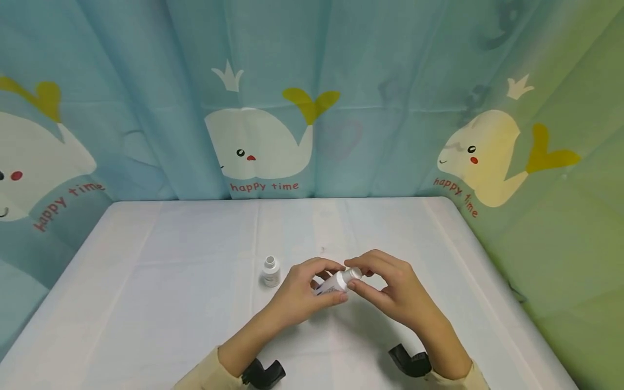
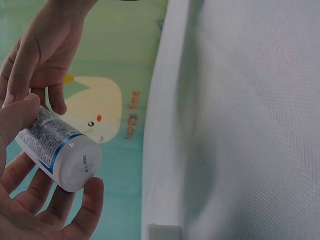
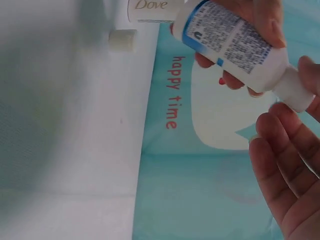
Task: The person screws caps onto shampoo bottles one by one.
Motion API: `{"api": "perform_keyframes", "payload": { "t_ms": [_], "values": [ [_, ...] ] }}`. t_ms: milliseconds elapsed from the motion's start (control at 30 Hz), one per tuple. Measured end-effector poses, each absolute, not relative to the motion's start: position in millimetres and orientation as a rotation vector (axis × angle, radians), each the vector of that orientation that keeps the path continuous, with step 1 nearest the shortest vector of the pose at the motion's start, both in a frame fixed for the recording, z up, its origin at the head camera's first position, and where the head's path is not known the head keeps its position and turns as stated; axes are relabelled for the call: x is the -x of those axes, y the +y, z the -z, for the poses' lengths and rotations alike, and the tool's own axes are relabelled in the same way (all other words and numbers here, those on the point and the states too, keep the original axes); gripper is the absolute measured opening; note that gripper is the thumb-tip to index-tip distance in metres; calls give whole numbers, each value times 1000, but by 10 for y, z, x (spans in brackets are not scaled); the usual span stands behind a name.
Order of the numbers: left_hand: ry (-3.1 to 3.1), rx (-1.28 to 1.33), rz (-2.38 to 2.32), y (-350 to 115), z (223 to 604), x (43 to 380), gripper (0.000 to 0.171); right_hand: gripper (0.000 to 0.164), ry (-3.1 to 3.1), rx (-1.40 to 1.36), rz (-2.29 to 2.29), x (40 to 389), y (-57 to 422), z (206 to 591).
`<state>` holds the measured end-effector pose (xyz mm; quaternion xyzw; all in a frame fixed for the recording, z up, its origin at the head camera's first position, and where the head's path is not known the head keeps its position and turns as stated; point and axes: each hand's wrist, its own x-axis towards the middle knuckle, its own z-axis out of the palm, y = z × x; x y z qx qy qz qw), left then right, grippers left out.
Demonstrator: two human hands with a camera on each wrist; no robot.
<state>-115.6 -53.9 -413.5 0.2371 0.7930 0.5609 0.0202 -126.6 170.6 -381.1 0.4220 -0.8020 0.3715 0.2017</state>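
Note:
In front of me my left hand point(image 1: 307, 284) holds a tilted white bottle point(image 1: 335, 283), its fingers and thumb curled round the body. The bottle carries a blue-edged label with small print, seen in the right wrist view, and the left wrist view shows its printed base point(image 2: 82, 165). My right hand point(image 1: 390, 284) pinches the white cap point(image 3: 294, 90) at the bottle's upper end between thumb and index finger. The other right fingers point(image 3: 280, 150) lie extended beside it. Left of my left hand stands a second white bottle point(image 1: 271, 273), marked Dove in the right wrist view.
A small white cylinder point(image 3: 122, 40), like a cap, sits on the table beside the Dove bottle; the head view does not show it. The white-covered table point(image 1: 170, 271) ends at a blue-green curtain point(image 1: 365, 81) with printed whales. Black wrist mounts point(image 1: 265, 375) sit at both wrists.

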Motion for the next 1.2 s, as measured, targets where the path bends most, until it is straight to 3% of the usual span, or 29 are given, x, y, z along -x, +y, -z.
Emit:
{"api": "perform_keyframes", "payload": {
  "t_ms": [267, 533, 900, 1200],
  "values": [
    [2466, -748, -1732, -524, 4139, 1154, 38, 24, -2177, -1241, -1035, 1248, 1686, 3812],
    [2498, -730, -1740, -540, 4123, 1165, 38, 36, -2185, -1251, -1034, 1250, 1723, 3781],
    [2528, -777, -1679, -547, 4101, 1151, 40, 26, -2285, -1106, -1016, 1227, 1696, 3793],
    [2522, -796, -1704, -568, 4086, 1171, 38, 46, -2195, -1331, -1121, 1256, 1723, 3746]
  ]
}}
